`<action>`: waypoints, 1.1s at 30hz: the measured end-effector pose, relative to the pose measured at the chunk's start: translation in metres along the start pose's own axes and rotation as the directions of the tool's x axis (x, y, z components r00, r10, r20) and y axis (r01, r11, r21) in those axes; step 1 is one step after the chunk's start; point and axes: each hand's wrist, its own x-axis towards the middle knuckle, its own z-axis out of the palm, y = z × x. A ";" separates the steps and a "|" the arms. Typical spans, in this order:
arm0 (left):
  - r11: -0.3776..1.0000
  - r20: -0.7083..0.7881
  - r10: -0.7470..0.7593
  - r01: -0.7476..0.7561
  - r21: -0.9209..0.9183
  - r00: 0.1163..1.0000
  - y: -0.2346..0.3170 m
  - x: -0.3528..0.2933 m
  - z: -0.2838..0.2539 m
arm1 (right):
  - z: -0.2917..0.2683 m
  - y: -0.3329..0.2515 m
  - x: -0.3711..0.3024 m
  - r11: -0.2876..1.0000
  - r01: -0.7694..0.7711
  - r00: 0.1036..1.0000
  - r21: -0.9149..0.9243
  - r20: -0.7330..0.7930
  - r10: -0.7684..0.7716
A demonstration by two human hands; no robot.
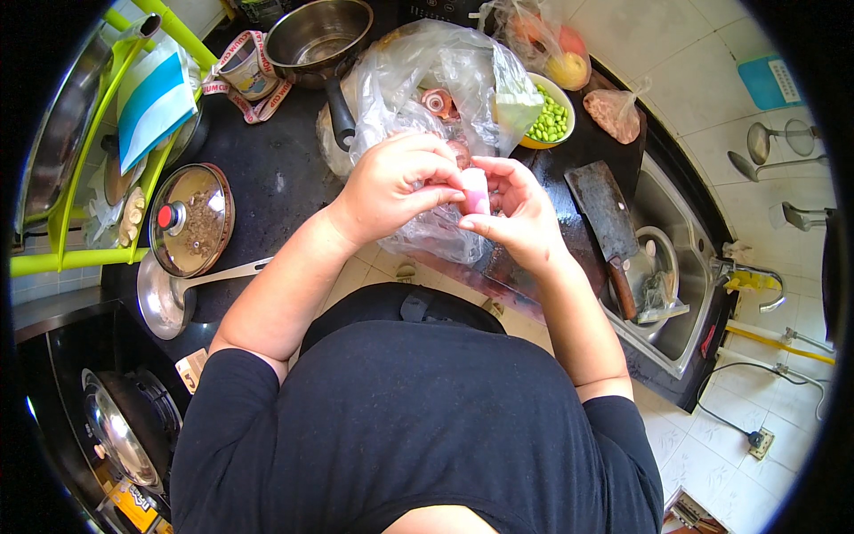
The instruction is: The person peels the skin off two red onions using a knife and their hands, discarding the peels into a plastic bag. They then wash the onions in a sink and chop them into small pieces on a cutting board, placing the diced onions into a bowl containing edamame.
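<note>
Both hands (458, 200) pinch pink piece (476, 190) w/ fingers (445, 194).

Bare forearms run up from the lower edge to the left hand (396, 182) and the right hand (516, 214), no gloves, no rings or watch showing. Back from the fingers, past the elbows, short black sleeves (233, 383) cover the upper arms. The black shirt (418, 418) is plain and unmarked, filling the lower middle.
</note>
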 end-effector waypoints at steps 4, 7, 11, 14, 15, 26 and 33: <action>1.000 0.051 -0.008 0.009 -0.014 0.999 0.004 0.001 -0.001 | -0.004 0.002 -0.002 0.960 0.082 0.996 -0.267 -0.017 -0.089; 0.999 0.077 0.015 -0.019 0.045 0.997 0.003 0.000 0.000 | -0.002 -0.001 -0.004 0.965 0.044 0.998 -0.259 -0.030 -0.054; 0.996 0.089 0.051 -0.057 0.071 0.995 0.004 0.001 0.003 | -0.002 -0.003 -0.007 0.995 -0.038 0.999 -0.091 -0.023 0.036; 0.988 0.047 0.103 -0.108 0.111 0.994 0.003 -0.001 0.006 | 0.000 -0.006 -0.007 0.986 -0.110 0.994 0.128 0.006 0.110; 0.985 0.029 0.119 -0.122 0.122 0.992 0.004 -0.002 0.007 | 0.001 -0.007 -0.008 0.973 -0.131 0.991 0.192 0.018 0.130; 0.994 -0.117 0.098 -0.091 0.062 0.988 0.003 -0.013 0.009 | -0.009 0.014 -0.004 0.877 -0.149 0.972 0.457 -0.093 0.214; 0.960 -0.273 -0.275 0.277 -0.030 0.922 -0.016 -0.023 0.006 | -0.007 0.009 -0.003 0.871 -0.148 0.984 0.468 -0.022 0.179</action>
